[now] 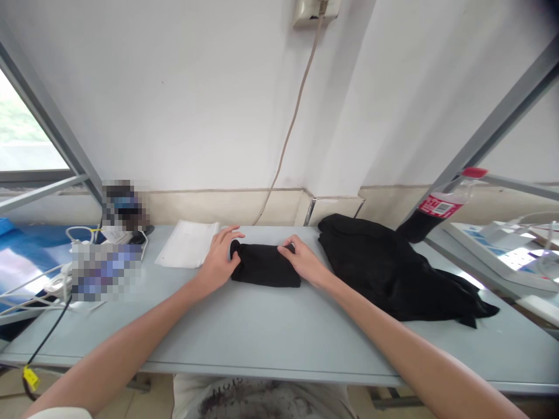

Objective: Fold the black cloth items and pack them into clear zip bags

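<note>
A small folded bundle of black cloth (267,266) lies flat on the grey table in front of me. My left hand (217,260) is at its left end, the thumb on the cloth's edge and the fingers reaching past the far side, somewhat spread. At the far right corner, my right hand (304,262) pinches the cloth between thumb and fingers. To the right of that hand lies a larger, loosely crumpled black garment (379,270). A white flat packet (186,244) rests just left of my left hand.
A cola bottle (441,206) with a red cap leans at the right, behind the black garment. White cables (65,279) and blurred items crowd the left end. A power strip (502,235) sits far right. The wall, with a hanging cord (293,119), bounds the table (244,343) behind.
</note>
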Action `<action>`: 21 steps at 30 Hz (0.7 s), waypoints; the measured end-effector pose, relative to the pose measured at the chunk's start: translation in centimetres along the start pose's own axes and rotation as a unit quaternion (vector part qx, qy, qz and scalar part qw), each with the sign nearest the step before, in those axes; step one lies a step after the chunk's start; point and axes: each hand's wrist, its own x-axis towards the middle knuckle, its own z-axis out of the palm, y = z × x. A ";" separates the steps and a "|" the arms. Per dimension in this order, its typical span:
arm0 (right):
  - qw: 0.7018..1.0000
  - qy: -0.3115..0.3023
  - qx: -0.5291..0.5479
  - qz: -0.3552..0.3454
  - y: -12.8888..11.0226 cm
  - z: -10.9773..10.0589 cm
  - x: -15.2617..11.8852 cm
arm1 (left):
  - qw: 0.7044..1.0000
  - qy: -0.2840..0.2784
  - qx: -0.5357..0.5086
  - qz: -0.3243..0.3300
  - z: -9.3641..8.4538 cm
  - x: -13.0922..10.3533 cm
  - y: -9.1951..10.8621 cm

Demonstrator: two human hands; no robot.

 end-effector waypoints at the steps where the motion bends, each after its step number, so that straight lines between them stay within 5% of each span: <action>1: 1.000 -0.001 -0.001 0.001 0.0 0.0 0.0 | 1.000 -0.006 0.010 0.023 -0.1 0.0 0.2; 10: 0.998 0.012 -0.049 -0.042 0.1 0.1 0.3 | 0.982 -0.161 0.048 0.090 0.1 -0.6 0.5; 21: 0.999 -0.011 0.002 -0.043 0.0 0.1 0.5 | 0.977 -0.175 0.097 0.070 0.1 -0.8 -0.2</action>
